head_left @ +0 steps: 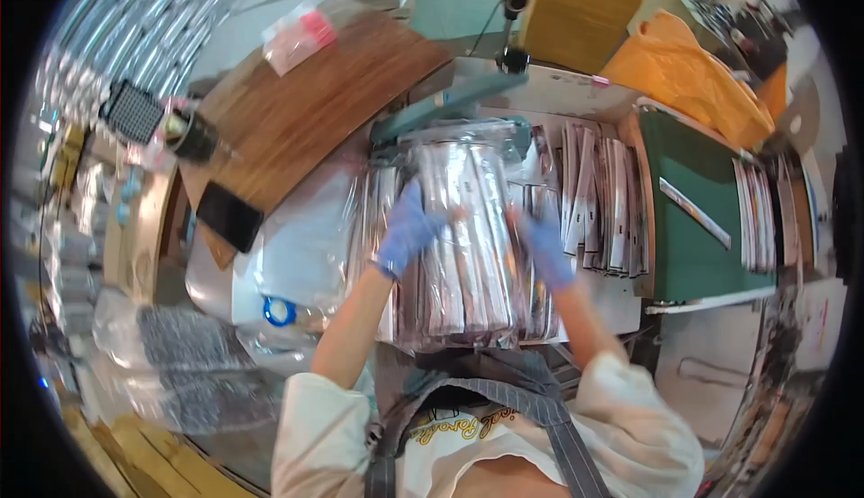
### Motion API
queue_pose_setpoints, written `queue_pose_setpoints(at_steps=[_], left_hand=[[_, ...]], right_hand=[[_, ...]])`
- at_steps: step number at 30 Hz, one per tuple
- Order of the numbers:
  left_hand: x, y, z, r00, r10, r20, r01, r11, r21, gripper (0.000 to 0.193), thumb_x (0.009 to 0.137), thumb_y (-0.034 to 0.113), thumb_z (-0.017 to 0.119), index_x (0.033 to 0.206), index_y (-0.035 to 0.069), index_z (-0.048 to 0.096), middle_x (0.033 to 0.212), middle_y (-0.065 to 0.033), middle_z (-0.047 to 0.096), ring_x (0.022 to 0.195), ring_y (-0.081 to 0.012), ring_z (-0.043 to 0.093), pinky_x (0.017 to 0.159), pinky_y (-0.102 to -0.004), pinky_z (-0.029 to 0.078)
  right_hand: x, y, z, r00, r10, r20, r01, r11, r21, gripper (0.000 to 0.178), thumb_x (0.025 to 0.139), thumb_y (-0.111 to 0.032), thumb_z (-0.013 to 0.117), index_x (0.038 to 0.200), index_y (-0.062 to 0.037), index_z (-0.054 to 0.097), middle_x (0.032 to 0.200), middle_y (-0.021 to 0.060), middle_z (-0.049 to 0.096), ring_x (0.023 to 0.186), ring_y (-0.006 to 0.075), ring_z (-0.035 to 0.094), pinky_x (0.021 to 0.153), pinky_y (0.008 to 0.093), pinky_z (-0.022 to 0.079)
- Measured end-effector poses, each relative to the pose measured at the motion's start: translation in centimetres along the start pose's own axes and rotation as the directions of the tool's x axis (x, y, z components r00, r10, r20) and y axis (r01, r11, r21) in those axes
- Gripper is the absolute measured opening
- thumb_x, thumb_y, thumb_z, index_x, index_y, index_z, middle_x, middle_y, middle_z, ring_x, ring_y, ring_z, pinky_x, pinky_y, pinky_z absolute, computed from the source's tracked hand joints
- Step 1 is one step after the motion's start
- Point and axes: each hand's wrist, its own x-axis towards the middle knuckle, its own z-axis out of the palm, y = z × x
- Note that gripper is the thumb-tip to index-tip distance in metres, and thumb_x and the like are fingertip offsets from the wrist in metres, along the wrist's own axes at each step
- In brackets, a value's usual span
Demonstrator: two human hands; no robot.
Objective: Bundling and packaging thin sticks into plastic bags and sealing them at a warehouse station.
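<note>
A clear plastic bag (468, 255) full of long, slim, flat packets lies in front of me, its packets running away from me. My left hand (409, 233), in a blue glove, rests on the bag's left side with its fingers spread. At the bag's right edge is my right hand (544, 246), also gloved; motion smears its fingers, and whether it touches the bag is unclear. Under and beside the bag, more slim packets stand in rows, partly hidden by it.
Upright packets (603, 197) fill the box to the right, beside a green board (702, 201) with one loose packet (695, 213). At left, a brown wooden board (315, 102) carries a black phone (229, 216). A blue tape roll (279, 311) lies nearer me. An orange bag (688, 75) sits far right.
</note>
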Motion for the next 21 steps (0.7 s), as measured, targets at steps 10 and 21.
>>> queue_pose_setpoints(at_steps=[10, 21], left_hand=[[-21.6, -7.1, 5.6, 0.986, 0.148, -0.081, -0.163, 0.959, -0.231, 0.100, 0.055, 0.044, 0.074, 0.133, 0.000, 0.028, 0.126, -0.0211, 0.039, 0.118, -0.0285, 0.039, 0.100, -0.0320, 0.031], [-24.9, -26.7, -37.1, 0.546, 0.017, -0.838, 0.805, 0.266, 0.530, 0.021, 0.071, 0.019, 0.056, 0.084, 0.006, 0.066, 0.086, -0.0165, 0.064, 0.078, -0.0315, 0.062, 0.066, -0.0402, 0.050]], right_hand=[[-19.0, -1.8, -9.4, 0.634, 0.516, 0.576, -0.728, 0.649, 0.219, 0.069, 0.064, -0.036, 0.066, 0.118, 0.0008, 0.045, 0.104, 0.0147, 0.055, 0.091, 0.0263, 0.056, 0.079, 0.0367, 0.048], [-22.8, -18.8, 2.8, 0.831, -0.070, 0.551, 0.030, 0.996, 0.081, 0.088, 0.048, -0.010, 0.078, 0.125, 0.0013, 0.036, 0.115, 0.0125, 0.049, 0.102, 0.0225, 0.050, 0.081, 0.0313, 0.046]])
